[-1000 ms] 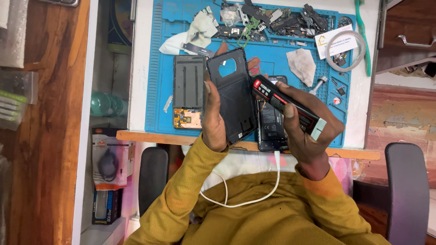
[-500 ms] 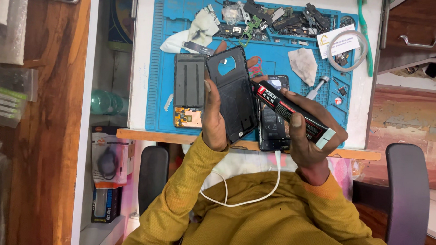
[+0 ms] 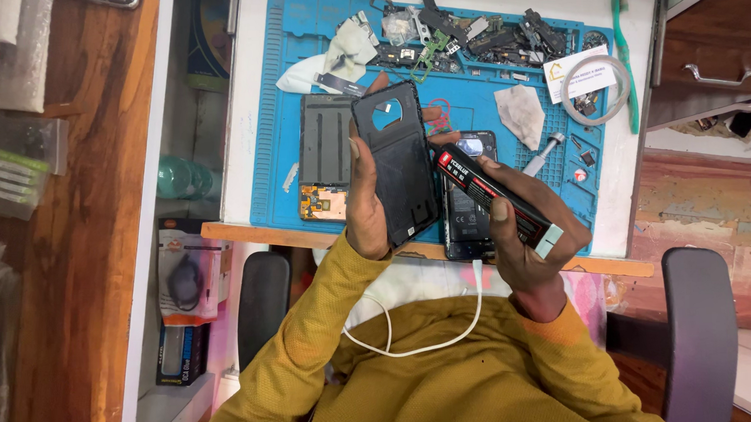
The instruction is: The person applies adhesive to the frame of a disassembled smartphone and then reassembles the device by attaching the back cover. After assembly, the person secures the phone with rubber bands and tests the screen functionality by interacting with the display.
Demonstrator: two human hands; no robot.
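Overhead, in the head view, the left hand (image 3: 369,204) grips a dark phone back cover (image 3: 397,164) by its lower edge, inner face up, its camera cut-out toward the far end, raised above the blue work mat (image 3: 281,114). The right hand (image 3: 533,247) is closed around a black and red glue tube (image 3: 493,200), nozzle end pointing at the cover's right edge, capped end sticking out past the palm. Beneath the tube lies an opened phone body (image 3: 469,216) on the mat, and left of the cover a screen assembly (image 3: 324,154) rests face down. A screwdriver (image 3: 543,153) and a crumpled wipe (image 3: 522,114) lie just beyond the right hand; loose parts (image 3: 469,33) crowd the mat's far edge, with a green toothbrush (image 3: 624,52) beside it.

Judging by this, a good bead seems to call for a steady, level cover, the nozzle kept close on the rim, and light, even squeezing so nothing strays toward the cut-out.
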